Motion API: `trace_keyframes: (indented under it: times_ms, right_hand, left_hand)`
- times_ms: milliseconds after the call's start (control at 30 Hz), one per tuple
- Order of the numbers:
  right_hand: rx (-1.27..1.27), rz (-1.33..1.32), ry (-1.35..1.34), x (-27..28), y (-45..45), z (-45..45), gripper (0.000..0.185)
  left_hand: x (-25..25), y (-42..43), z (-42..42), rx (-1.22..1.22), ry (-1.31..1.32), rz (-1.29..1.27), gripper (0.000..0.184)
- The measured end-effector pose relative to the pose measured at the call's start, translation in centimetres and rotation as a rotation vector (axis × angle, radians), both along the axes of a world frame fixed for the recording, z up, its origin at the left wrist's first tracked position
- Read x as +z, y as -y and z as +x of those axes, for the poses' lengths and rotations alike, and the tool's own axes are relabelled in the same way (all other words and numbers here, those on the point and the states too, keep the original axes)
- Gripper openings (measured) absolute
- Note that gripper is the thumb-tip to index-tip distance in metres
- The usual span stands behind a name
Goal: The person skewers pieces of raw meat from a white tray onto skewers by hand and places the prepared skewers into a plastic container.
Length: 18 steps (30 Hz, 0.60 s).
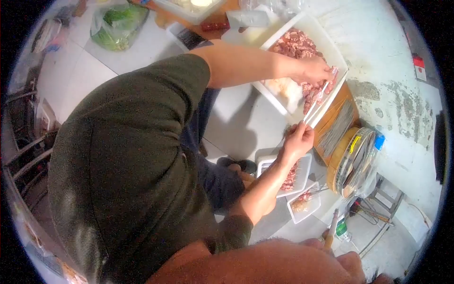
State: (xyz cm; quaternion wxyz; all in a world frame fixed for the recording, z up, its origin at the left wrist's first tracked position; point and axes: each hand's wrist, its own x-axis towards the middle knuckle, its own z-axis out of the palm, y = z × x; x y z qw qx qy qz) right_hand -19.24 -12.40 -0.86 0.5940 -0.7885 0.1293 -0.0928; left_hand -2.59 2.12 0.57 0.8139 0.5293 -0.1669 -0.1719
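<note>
At meat tray, thin strip between left hand, right hand; label illegible

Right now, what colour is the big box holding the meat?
The big box is plain white; the head view shows it best.

Seen from the middle of the large white tub, bare floor opens at 8 o'clock between the two forearms, while the left forearm bars the tub's side at 9 o'clock and the skewer spans its lower right part between left hand and right hand. A cleaver lies at 10 o'clock, and the scuffed wall closes off 3 o'clock. The round drum-like container blocks 5 o'clock, the smaller white tray 6 o'clock.
</note>
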Motion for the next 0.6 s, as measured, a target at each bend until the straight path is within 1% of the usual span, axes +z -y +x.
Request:
trace_keyframes:
  times_ms: [100,200,300,400,467,500,600]
  right_hand:
    - [-0.003,-0.014,-0.008,0.1,0.1,0.0,0.022]
    - [0.009,-0.006,-0.015,-0.3,-0.3,0.0,0.021]
    - [0.032,0.035,-0.024,-0.7,-0.2,-0.1,0.021]
    - [0.027,0.022,-0.024,-0.7,-0.1,-0.1,0.022]
    - [0.016,-0.017,-0.021,-0.6,-0.4,0.1,0.022]
    - [0.011,-0.046,-0.025,-0.6,-0.3,0.1,0.023]
    - [0.008,-0.073,-0.031,-0.7,-0.4,0.1,0.023]
  left_hand:
    - [2.1,-1.6,-0.4,-0.036,-0.133,0.117,0.027]
    - [1.6,-1.0,-0.2,0.012,-0.226,-0.113,0.027]
    - [1.0,-0.8,0.3,0.024,-0.199,-0.146,0.027]
    - [1.8,-1.1,0.2,0.023,-0.328,-0.224,0.026]
    - [0.9,-0.6,1.1,0.049,-0.311,-0.239,0.025]
    - [1.3,-0.8,0.8,0.062,-0.305,-0.247,0.025]
    - [2.7,-1.5,-0.5,0.123,-0.255,-0.129,0.024]
